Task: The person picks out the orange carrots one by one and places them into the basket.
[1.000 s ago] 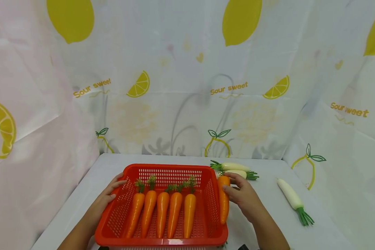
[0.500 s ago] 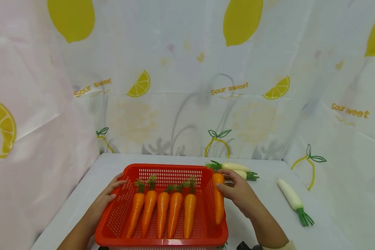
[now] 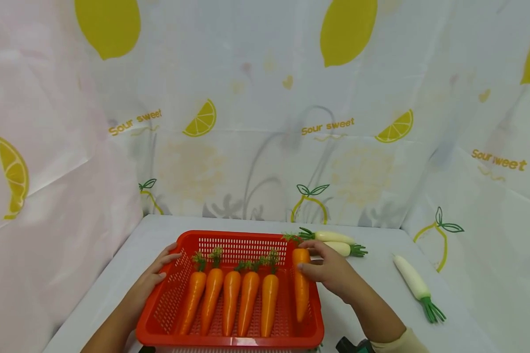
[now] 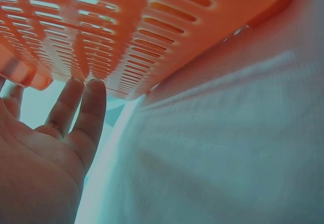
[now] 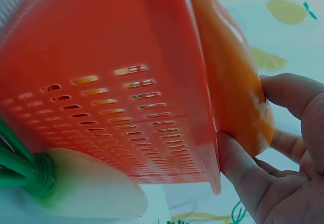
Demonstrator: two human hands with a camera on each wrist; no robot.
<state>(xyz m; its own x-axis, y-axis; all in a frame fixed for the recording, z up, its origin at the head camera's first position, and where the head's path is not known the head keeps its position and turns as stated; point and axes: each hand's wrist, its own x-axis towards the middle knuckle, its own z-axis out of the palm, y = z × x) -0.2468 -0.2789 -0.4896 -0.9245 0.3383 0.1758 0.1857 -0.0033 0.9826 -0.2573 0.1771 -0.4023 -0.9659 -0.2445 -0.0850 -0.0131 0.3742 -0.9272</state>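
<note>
1. White tabletop (image 3: 371, 294), walled in by lemon-print sheeting (image 3: 265, 122), is the working surface; it looks smooth, so the red slotted basket (image 3: 229, 336) could slide if pushed from one side only.

2. Nearest the person, the left hand (image 3: 152, 280) rests against the basket's left wall with its fingers (image 4: 91, 112) straight and relaxed, gripping nothing. Pressing that palm firmly on the wall should brace the basket during the placing.

3. The right hand (image 3: 331, 272) has thumb and fingers curled round the thick top of the sixth carrot (image 3: 300, 287), which lies inside the basket along its right wall, tip pointing toward the person. The right wrist view shows it pressed close to the rim.

4. For a tidy result, I would lower the tip first, then settle the crown so it lies parallel with the row of five carrots (image 3: 231, 299) to its left, a gap now standing between it and the nearest.

5. Letting go only once the carrot rests flat on the basket floor should keep it from rolling into its neighbour.

6. Beyond the hand, two white radishes (image 3: 335, 242) lie just beside the basket's far right corner; withdrawing the hand upward seems the way to avoid knocking them.

7. A third white radish (image 3: 412, 280) lies well apart to the right.
</note>
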